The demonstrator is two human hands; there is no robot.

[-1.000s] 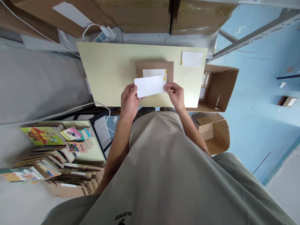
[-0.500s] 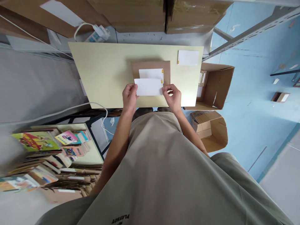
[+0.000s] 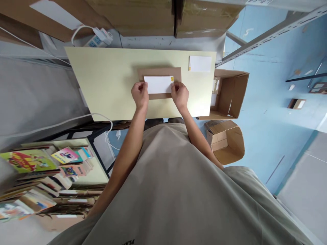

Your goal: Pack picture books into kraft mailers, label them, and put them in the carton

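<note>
The brown cardboard sheet (image 3: 159, 83) lies flat near the middle of the tabletop (image 3: 109, 81) and serves as the reference for all positions below.

**Position of the work item.** The white card (image 3: 157, 84) rests on the cardboard sheet, inside its borders, with a small yellow tab (image 3: 172, 79) at its right upper corner.

**Grip state.**
- Left hand (image 3: 140, 95): at the card's left edge, fingers closed on that edge.
- Right hand (image 3: 180, 96): at the card's right edge, fingers closed on that edge just below the tab.

**Surroundings.** A second white card (image 3: 200, 63) lies right of and beyond the cardboard sheet, well apart from it. An open carton (image 3: 230, 95) stands off the tabletop's right end. A power strip (image 3: 98, 36) sits beyond the cardboard sheet, to the left.

**Risks, as judged.**
- Uneven pressure from the two hands could skew the card on the sheet.
- A tight pinch could crease or bend a corner.
- The loose cardboard sheet could slide on the smooth tabletop if pushed sideways.

**Limits of view.**
- Whether one card or a stack lies under the hands cannot be determined.
- The fingertips hide both short edges of the card.
- Printing on the tab is too small to read.
- The carton's contents are indistinct.
</note>
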